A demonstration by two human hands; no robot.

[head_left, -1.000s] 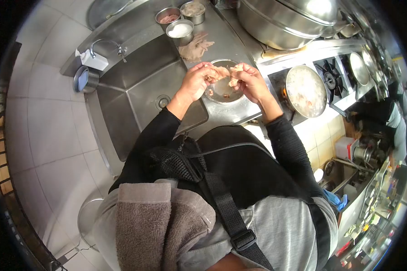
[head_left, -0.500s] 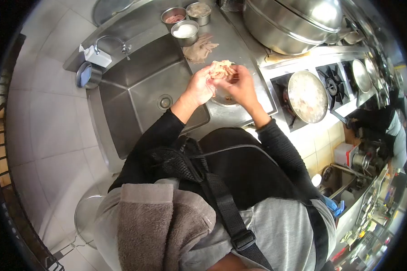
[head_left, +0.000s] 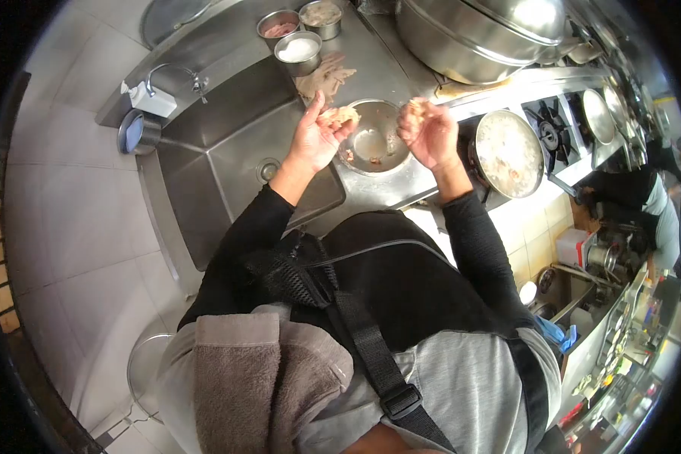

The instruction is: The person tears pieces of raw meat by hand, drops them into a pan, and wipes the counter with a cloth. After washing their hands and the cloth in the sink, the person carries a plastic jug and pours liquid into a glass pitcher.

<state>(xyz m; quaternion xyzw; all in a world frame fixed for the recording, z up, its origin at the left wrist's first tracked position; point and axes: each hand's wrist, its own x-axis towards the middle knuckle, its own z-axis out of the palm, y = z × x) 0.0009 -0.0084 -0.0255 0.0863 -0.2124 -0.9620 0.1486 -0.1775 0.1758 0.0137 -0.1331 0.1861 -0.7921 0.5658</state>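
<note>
My left hand (head_left: pixel 315 141) is at the left edge of a steel bowl (head_left: pixel 376 159), thumb raised, with a pale, shredded food piece (head_left: pixel 340 116) held on its fingers. Right of the bowl, my right hand (head_left: pixel 430 136) is curled around another pale piece (head_left: pixel 418 110), partly blurred. Small reddish bits lie in the bottom of the bowl. Behind my left hand, a flat beige piece (head_left: pixel 327 77) rests on the steel counter. Three round tins stand beyond it, one with white contents (head_left: pixel 297 51), one with pinkish contents (head_left: pixel 279 30) and one with pale contents (head_left: pixel 321 13).
A deep sink (head_left: pixel 231 163) lies to the left, with a faucet (head_left: pixel 197 85) at its back. To the right, a pan of bubbling pale liquid (head_left: pixel 509 153) sits on the stove. A large lidded pot (head_left: pixel 461 45) stands behind. Another person (head_left: pixel 662 219) is at the far right.
My hands were together over the bowl half a second ago; now they are apart on either side of it, each with food. The bowl's inside shows more fully.
</note>
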